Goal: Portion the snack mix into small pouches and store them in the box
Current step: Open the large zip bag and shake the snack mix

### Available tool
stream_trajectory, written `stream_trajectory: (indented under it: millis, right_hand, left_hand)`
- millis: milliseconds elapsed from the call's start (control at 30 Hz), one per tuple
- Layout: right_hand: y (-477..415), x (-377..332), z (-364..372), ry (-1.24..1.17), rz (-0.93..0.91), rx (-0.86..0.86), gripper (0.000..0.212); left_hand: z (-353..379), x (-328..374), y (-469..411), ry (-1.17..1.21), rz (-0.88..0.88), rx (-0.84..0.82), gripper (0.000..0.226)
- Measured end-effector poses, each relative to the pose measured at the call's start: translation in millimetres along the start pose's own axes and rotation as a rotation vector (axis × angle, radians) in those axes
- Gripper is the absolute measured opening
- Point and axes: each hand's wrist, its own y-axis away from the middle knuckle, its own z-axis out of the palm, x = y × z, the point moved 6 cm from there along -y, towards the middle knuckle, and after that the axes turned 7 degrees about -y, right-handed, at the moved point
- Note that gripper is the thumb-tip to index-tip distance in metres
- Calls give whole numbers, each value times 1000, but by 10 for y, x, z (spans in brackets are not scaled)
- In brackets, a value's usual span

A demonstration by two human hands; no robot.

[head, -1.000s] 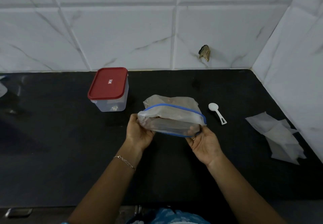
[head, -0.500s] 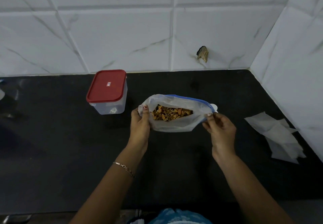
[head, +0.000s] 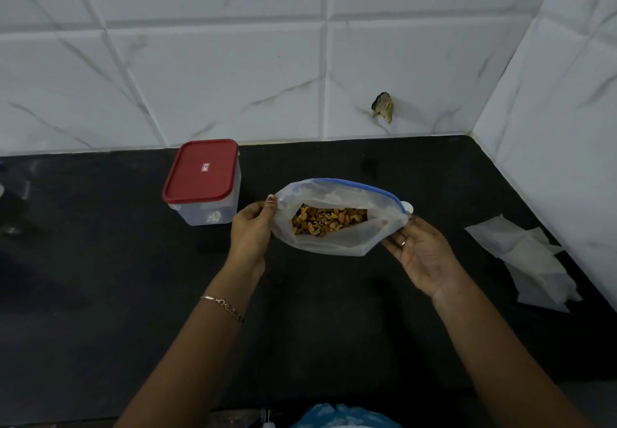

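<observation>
While the left hand pinches the left lip of the bag between thumb and fingers, the right hand lies palm up with its fingers fairly straight. Its tips touch the bag's right corner, and no clear pinch shows there. Between them the bag's mouth stands wide above the counter, with the mix in plain sight at the bottom.

This looks like the opening step: the bag is open, nothing is portioned yet, and the box sits shut under its red lid to the left, near the wall. The next move probably calls for the right hand to leave the bag and fetch the spoon, of which only the bowl peeks out behind the bag's right edge. It could instead fetch a pouch from the pile well off to the right. Meanwhile the left hand must keep the mouth up, or the mix could spill.

A second ago both hands held the bag with its mouth turned away and the mix hidden, and the spoon lay in full view. Half a second ago the mouth was open and the right hand pinched the corner. Now that hand has rolled palm up and slackened, and the mouth gapes wider.
</observation>
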Motion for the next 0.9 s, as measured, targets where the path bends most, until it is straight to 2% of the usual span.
stream_trajectory:
  millis: [133, 267, 367, 433, 467, 533, 567, 633, 700, 767, 900]
  right_hand:
    - [-21, 105, 4, -247, 167, 56, 23]
    - [-64, 205, 59, -216, 232, 86, 26]
    - [-109, 154, 36, -112, 173, 113, 27]
    - [-105, 87, 33, 29, 85, 114, 38]
    - [-78, 35, 32, 165, -2, 130, 42]
    - [0, -56, 87, 460, -263, 121, 37]
    - [64, -92, 159, 583, -406, 63, 35]
    - [142, -89, 300, 842, -630, -100, 51]
    - [160, -23, 386, 1105, -749, -211, 66]
    - [154, 14, 418, 1295, -800, -217, 61]
    - [143, -100, 339, 1404, -948, -75, 36]
  left_hand:
    - [-62, 63, -70, -45, 37, 18, 25]
    - [-75, 44, -106, -72, -16, -22, 25]
    - [-63, 48, -81, -114, -34, -102, 20]
    - [-86, 56, -74, -175, -3, -111, 19]
    - [-94, 64, -62, -211, 29, -97, 23]
    - [-89, 139, -8, -319, 182, -34, 29]
    - [-65, 221, 36, -419, 321, 6, 26]
    - [54, 353, 126, -671, 571, 28, 22]
    - [166, 391, 179, -850, 673, -5, 24]
    - [221, 408, 178, -923, 706, -3, 27]
    - [188, 484, 118, -882, 668, 13, 25]
